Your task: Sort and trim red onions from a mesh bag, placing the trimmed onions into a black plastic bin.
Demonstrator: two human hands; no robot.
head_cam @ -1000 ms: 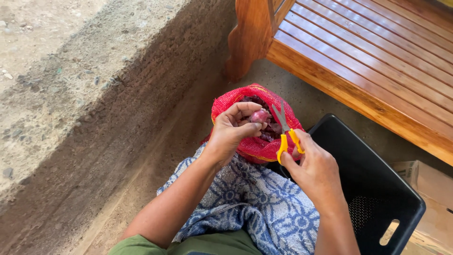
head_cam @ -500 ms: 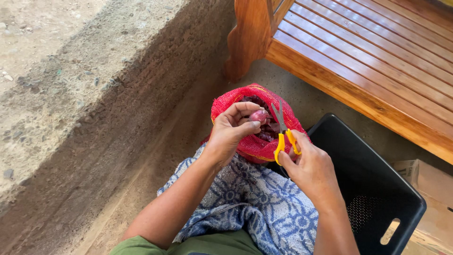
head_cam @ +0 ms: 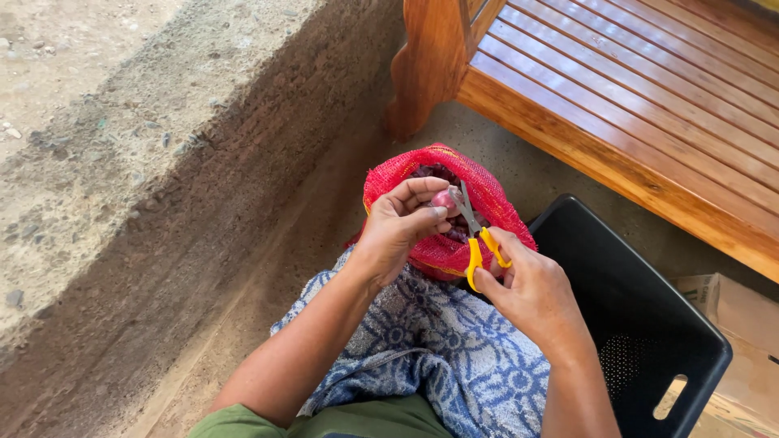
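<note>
Over the lap, seen from the head camera, the left hand pinches a small reddish-purple shallot above the open red mesh sack. At three o'clock of it, the right hand grips yellow-handled scissors, blades touching the bulb. Blue patterned cloth lies beneath. A black crate sits at four o'clock, a wooden bench at one o'clock.

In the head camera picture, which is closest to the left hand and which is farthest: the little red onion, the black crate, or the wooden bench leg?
From the left hand:
1. Little red onion, pinched in its fingertips.
2. Black crate, lower right, past the right hand.
3. Wooden bench leg, up at the top; close to the crate's distance, but seems farther.
</note>
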